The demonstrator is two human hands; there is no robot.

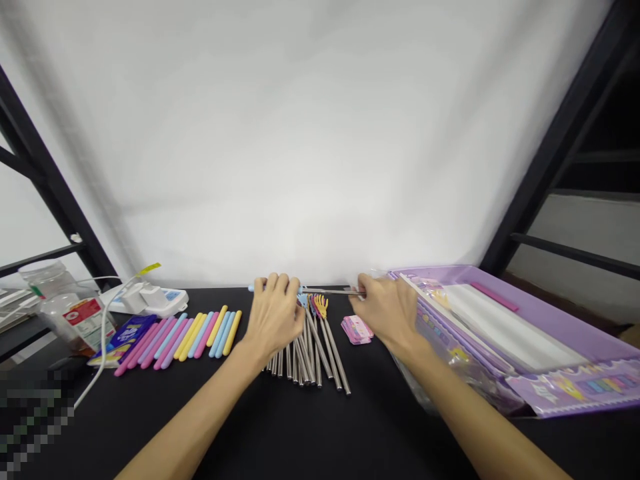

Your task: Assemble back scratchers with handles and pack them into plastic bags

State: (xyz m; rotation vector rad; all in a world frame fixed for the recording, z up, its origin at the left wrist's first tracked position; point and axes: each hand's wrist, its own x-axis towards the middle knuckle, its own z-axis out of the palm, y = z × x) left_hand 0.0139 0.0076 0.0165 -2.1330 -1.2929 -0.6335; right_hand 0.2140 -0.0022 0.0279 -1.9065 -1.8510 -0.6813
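Both hands are closed on one back scratcher (330,291), held level above the dark table. My left hand (275,312) wraps its light blue handle, whose end sticks out at the left. My right hand (389,308) pinches the thin metal rod near its right end, which the fingers hide. Below and between the hands lies a pile of metal rods (320,363), fanned toward me. Small hand-shaped claws in yellow (321,307), blue and pink top some of them. Left of the pile, several loose handles (200,335) in pink, blue, purple and yellow lie in a row.
A small stack of pink cards (357,330) lies near my right hand. Right of it stands a purple display box (550,317), with clear plastic bags (450,373) along its side. At left are a power strip (173,301), white cable, blue packet (127,337) and plastic jar (70,310).
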